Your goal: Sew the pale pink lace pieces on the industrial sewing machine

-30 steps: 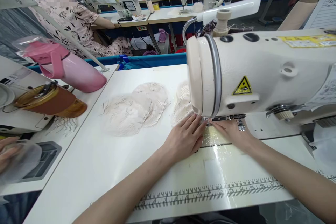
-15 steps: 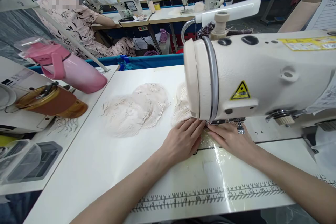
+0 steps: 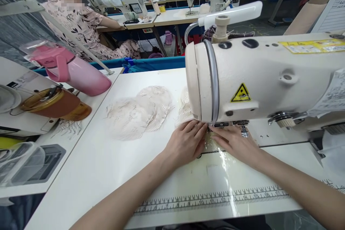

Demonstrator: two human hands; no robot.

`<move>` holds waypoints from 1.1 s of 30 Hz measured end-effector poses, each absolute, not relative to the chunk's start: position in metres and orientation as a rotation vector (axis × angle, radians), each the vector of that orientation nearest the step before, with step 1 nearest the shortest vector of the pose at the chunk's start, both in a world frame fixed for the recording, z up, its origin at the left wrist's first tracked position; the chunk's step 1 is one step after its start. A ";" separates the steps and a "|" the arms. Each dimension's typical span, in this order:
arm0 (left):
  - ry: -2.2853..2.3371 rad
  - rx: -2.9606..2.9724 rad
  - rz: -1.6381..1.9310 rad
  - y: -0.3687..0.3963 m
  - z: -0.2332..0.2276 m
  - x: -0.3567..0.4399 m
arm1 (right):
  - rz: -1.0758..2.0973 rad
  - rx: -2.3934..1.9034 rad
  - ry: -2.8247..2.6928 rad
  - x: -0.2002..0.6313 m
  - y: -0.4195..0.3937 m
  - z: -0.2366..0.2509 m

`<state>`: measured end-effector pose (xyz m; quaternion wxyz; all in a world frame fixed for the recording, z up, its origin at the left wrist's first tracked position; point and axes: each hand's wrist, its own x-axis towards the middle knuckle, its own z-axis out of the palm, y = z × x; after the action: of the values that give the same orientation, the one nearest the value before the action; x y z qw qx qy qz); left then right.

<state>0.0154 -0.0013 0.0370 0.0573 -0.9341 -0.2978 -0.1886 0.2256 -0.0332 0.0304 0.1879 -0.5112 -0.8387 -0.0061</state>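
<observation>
At the sewing machine (image 3: 250,75), both my hands lie low on the bed, close under the machine's head. My left hand (image 3: 184,142) rests with its fingers stretched forward and nearly side by side, their tips against pale lace fabric (image 3: 184,109). The head hides part of that fabric. My right hand (image 3: 237,142) reaches in from the other side with fingers extended, the tips beside the needle area and partly covered by machine parts. Left of the hands, two round pieces of pale lace (image 3: 126,118) overlap on the white table, with loose threads along their edges.
A pink bottle (image 3: 78,72) and an amber cup with a brown sleeve (image 3: 56,104) stand at the left, above a clear plastic box (image 3: 21,165). A ruler strip (image 3: 215,201) runs along the front edge. Beyond, a person (image 3: 78,21) sits among other sewing machines.
The view has shifted slightly, so the machine appears a little further left. My hands stay at nearly the same place by the needle area; the round lace pieces have not moved.
</observation>
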 end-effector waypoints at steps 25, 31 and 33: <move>-1.075 -2.809 -0.409 -0.009 0.053 0.016 | -0.213 -1.269 -2.251 0.243 -0.024 0.016; -1.968 -2.278 -0.220 0.014 0.093 -0.040 | -0.201 -1.231 -2.201 0.251 -0.022 0.001; -2.115 -2.187 -0.174 0.016 0.097 -0.066 | -0.187 -1.209 -2.171 0.251 -0.021 0.001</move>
<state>-0.0663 0.0157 0.0970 0.0471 -0.7168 -0.6934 -0.0569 0.2506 -0.0206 0.0012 0.3193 -0.4598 -0.8255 -0.0712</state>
